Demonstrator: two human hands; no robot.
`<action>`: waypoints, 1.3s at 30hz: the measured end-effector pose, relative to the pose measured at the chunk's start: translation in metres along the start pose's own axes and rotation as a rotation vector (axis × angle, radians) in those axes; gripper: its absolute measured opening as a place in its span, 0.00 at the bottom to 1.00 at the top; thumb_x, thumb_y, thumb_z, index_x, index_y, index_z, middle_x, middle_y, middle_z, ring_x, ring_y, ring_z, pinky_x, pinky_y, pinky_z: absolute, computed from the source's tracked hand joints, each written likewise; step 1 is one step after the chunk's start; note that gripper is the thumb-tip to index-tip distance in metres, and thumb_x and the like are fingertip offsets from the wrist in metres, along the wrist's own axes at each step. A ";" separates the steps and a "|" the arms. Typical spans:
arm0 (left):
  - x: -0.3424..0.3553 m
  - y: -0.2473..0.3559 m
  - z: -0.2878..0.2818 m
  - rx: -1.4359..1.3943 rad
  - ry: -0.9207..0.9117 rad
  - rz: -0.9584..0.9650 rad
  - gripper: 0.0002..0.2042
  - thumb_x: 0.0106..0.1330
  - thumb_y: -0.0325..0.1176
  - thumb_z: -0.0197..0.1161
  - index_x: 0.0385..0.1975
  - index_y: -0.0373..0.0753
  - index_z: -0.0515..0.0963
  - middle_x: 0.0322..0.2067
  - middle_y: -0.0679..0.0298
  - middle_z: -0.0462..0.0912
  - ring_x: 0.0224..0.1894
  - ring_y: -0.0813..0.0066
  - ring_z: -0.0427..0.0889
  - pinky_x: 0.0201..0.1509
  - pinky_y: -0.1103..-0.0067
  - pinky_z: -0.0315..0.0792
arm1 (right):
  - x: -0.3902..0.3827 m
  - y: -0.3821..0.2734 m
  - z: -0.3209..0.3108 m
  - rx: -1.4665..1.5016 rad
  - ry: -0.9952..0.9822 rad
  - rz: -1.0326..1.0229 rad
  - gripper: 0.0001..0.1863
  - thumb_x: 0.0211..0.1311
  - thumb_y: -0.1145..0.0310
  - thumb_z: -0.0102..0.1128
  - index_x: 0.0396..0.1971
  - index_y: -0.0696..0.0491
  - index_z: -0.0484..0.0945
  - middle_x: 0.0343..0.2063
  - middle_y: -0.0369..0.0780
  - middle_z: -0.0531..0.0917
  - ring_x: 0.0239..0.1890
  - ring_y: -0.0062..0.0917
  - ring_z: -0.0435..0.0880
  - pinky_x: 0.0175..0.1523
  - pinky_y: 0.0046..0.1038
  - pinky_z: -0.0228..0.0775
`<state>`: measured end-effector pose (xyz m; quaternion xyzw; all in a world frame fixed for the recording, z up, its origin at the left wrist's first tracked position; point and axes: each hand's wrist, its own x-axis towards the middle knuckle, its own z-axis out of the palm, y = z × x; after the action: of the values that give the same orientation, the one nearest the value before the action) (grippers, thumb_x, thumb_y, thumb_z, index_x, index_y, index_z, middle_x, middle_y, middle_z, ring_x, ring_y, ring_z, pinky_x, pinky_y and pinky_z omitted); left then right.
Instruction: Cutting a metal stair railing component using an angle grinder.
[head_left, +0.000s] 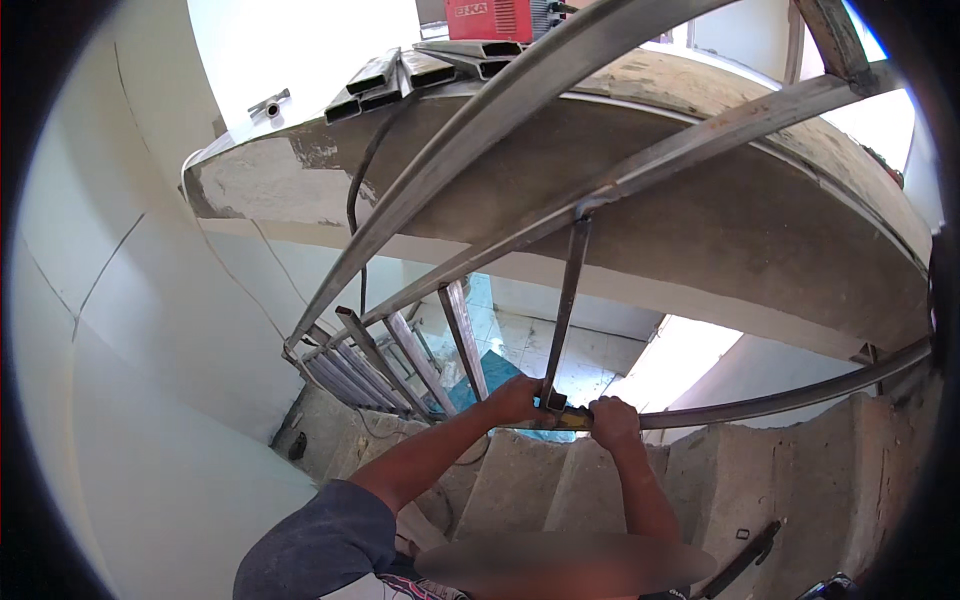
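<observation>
Ahead of me runs a welded metal stair railing, with a curved lower rail [760,406] low down. A square-tube upright [570,300] comes down from the middle rail [680,155] to the lower rail. My left hand [512,400] is closed around the foot of this upright. A little to its right my right hand [615,422] is closed at the lower rail, beside a short yellow-and-black bar [574,420]. That bar lies along the rail between my hands. Its exact kind is hard to tell, and my fingers partly hide its ends.
Bare concrete steps [520,480] lie beneath the railing. More metal uprights [462,335] stand at the left. Cut square tubes [428,68] and a red machine [485,20] rest on the landing above. A dark cable [358,195] hangs down. A dark tool [742,560] lies on the steps.
</observation>
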<state>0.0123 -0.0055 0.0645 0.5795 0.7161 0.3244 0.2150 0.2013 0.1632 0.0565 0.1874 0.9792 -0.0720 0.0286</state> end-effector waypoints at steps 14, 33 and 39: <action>0.001 -0.008 0.003 -0.027 0.000 -0.049 0.22 0.50 0.46 0.78 0.43 0.41 0.83 0.39 0.55 0.88 0.45 0.54 0.86 0.51 0.64 0.77 | 0.002 0.003 0.001 0.080 -0.003 -0.028 0.11 0.61 0.66 0.60 0.42 0.46 0.86 0.39 0.42 0.87 0.47 0.37 0.85 0.51 0.40 0.78; -0.096 0.065 -0.120 -0.391 -0.610 -0.038 0.47 0.58 0.53 0.74 0.71 0.31 0.59 0.65 0.43 0.71 0.65 0.52 0.74 0.68 0.65 0.70 | 0.034 -0.287 -0.512 0.092 0.525 -0.201 0.20 0.62 0.52 0.67 0.40 0.56 0.84 0.30 0.43 0.87 0.36 0.32 0.88 0.45 0.35 0.78; -0.139 0.051 -0.182 -0.412 -0.684 -0.054 0.45 0.58 0.54 0.73 0.70 0.34 0.61 0.63 0.45 0.74 0.63 0.53 0.76 0.66 0.66 0.71 | 0.159 -0.357 -0.525 -0.170 0.322 0.040 0.27 0.63 0.46 0.65 0.34 0.60 0.85 0.36 0.48 0.88 0.43 0.44 0.87 0.51 0.41 0.76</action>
<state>-0.0446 -0.1741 0.2184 0.5798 0.5380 0.2440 0.5611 -0.0938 -0.0274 0.6080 0.2126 0.9698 0.0426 -0.1117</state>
